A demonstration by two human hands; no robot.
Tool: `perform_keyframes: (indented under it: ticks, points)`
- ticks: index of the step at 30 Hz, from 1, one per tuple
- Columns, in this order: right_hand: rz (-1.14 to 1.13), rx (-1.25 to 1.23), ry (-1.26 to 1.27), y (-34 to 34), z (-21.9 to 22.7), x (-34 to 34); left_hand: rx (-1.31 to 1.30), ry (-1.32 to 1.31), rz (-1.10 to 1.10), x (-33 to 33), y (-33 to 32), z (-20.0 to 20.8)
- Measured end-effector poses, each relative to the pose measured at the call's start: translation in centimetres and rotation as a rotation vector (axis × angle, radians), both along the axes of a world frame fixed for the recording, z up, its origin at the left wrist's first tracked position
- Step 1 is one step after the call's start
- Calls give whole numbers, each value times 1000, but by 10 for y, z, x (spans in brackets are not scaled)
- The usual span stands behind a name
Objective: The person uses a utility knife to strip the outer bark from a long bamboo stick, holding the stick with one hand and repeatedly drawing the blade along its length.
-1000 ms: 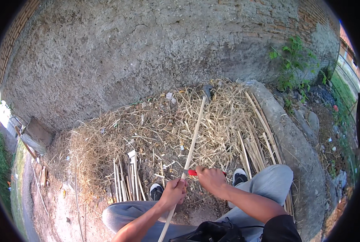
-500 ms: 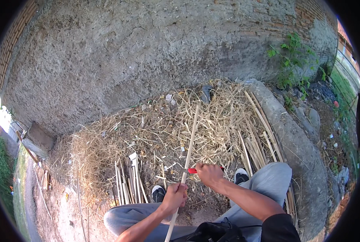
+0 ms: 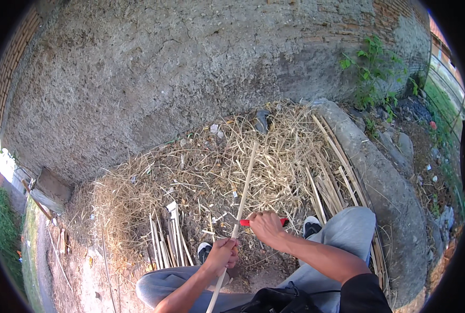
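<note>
A long, pale strip of wood or bamboo (image 3: 247, 183) runs slantwise from the straw in front of me down to my lap. My left hand (image 3: 222, 254) is wrapped round it below its middle. In my right hand (image 3: 268, 227) is a red-handled knife (image 3: 245, 223), gripped with the fist closed over the handle. The front of the handle is close against the strip, just above my left hand. Its blade is thin and hard to make out where it meets the strip.
Pale shavings (image 3: 284, 156) cover the ground before a rough wall (image 3: 190, 73). A bundle of strips (image 3: 167, 237) lies left of my left shoe (image 3: 204, 251); more strips (image 3: 327, 190) lie beyond my right shoe (image 3: 311, 227). A concrete kerb (image 3: 373, 188) curves along the right, near a green plant (image 3: 370, 78).
The strip's lower end has swung slightly left. My right hand has turned a little on the knife, showing more of the handle's rear end. Both grips stay closed, and the view has shifted slightly.
</note>
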State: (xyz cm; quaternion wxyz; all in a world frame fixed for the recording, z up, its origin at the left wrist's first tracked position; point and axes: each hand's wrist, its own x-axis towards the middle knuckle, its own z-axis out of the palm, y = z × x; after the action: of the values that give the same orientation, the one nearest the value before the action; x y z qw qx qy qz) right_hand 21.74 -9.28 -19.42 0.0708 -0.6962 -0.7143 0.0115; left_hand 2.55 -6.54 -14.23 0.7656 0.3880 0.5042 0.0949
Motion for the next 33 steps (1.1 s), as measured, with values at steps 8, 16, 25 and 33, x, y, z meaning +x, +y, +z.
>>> perform_keyframes:
  ticks: [8,16,25,33]
  points:
    - [8,-23,100,-8,-6,5,35,16,-41,0,-3,0]
    - [-2,90,16,-3,-29,6,41,31,-24,6,-10,-3]
    - [-16,-3,71,4,-26,1,-18,21,24,4,-11,3]
    - [-133,-3,104,18,-26,33,55,60,-73,4,-29,11]
